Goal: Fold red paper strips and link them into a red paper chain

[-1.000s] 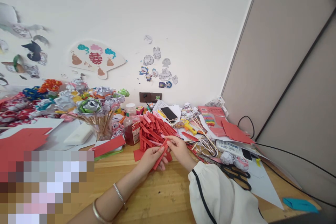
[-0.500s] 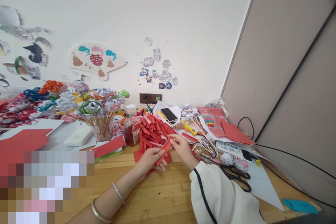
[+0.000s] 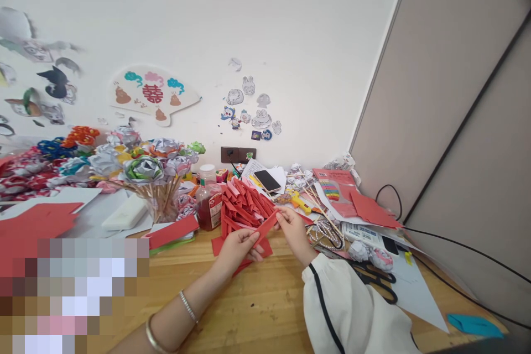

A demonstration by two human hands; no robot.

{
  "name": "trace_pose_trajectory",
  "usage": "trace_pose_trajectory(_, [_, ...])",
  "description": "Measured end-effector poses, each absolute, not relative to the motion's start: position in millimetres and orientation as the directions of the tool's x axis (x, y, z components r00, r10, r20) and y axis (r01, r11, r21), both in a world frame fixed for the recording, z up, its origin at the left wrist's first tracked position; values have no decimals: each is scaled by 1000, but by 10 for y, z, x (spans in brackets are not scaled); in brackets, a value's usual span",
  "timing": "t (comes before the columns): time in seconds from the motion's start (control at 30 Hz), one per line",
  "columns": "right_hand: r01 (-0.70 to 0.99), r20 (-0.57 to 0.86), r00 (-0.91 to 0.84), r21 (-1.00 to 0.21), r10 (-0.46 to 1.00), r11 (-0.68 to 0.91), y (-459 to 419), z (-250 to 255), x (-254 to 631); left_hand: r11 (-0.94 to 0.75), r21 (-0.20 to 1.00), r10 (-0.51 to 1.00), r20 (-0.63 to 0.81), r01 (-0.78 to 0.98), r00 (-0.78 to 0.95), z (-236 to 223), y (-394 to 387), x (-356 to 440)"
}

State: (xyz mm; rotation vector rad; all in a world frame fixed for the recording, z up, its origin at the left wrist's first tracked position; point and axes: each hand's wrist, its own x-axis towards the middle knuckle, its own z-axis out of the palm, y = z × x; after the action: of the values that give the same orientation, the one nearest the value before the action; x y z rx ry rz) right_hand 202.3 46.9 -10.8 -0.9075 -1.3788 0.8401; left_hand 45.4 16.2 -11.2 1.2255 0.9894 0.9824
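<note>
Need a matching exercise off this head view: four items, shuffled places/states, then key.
Things
1. red paper strip
2. phone
3. blue folded piece
4. bottle

Places and states
A. near the right edge of the table
B. standing upright, just left of the heap of red strips
C. held between the left hand and the right hand
D. lying face up on white sheets

Pairs: 1-C, 2-D, 3-A, 4-B
</note>
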Motion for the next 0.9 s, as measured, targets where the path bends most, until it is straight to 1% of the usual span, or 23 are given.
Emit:
trace_pose_trajectory(0.1, [-26, 410, 52, -911, 911, 412, 476, -118, 2020, 52, 992, 967, -22, -113, 253, -131, 177, 442])
trace_pose_trajectory(0.2, [-197, 355, 37, -914, 934, 355, 445, -129, 1991, 32, 991, 972, -2, -126, 233, -120, 168, 435])
trace_pose_trajectory(0.27, [-336, 290, -48, -906, 956, 258, 395, -143, 1948, 26, 992, 975, 2, -123, 224, -100, 153, 436])
trace_pose_trajectory(0.33, [-391, 220, -173, -910, 960, 138, 335, -170, 1888, 23, 993, 975, 4, -117, 224, -79, 135, 444])
trace_pose_trajectory(0.4, [-366, 170, -255, -928, 952, 68, 280, -204, 1822, 23, 994, 971, 3, -108, 237, -63, 117, 456])
trace_pose_trajectory(0.47, [-338, 167, -277, -939, 946, 67, 242, -229, 1767, 26, 995, 967, 0, -99, 255, -55, 103, 469])
trace_pose_trajectory(0.67, [-295, 216, -124, -940, 968, 172, 223, -190, 1744, 35, 998, 962, -19, -54, 271, -61, 86, 480])
trace_pose_trajectory(0.83, [-343, 203, -45, -923, 978, 176, 301, -147, 1829, 61, 996, 958, -38, -72, 283, -64, 97, 480])
trace_pose_trajectory(0.9, [-338, 216, -28, -921, 976, 194, 348, -147, 1879, 66, 995, 958, -42, -78, 284, -73, 107, 483])
